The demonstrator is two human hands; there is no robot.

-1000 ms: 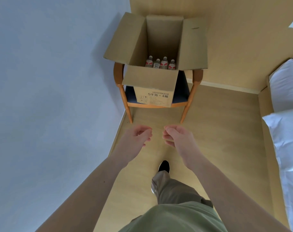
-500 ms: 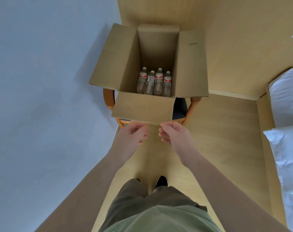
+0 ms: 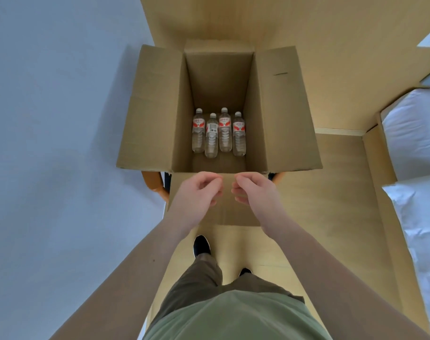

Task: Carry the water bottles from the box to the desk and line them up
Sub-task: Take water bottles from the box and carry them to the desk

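The left hand (image 3: 196, 195) hangs loosely curled and empty over the near flap; four water bottles (image 3: 218, 132) stand upright, touching in a row, deep in the open cardboard box (image 3: 155, 106) on a chair (image 3: 153, 179); the right hand (image 3: 254, 192) is likewise curled, holding nothing; reaching down could knock the close-packed bottles over, or tip the box.

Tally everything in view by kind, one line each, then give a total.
water bottles in the box: 4
cardboard box: 1
chair under the box: 1
hands, left hand and right hand, both holding nothing: 2
Total: 8
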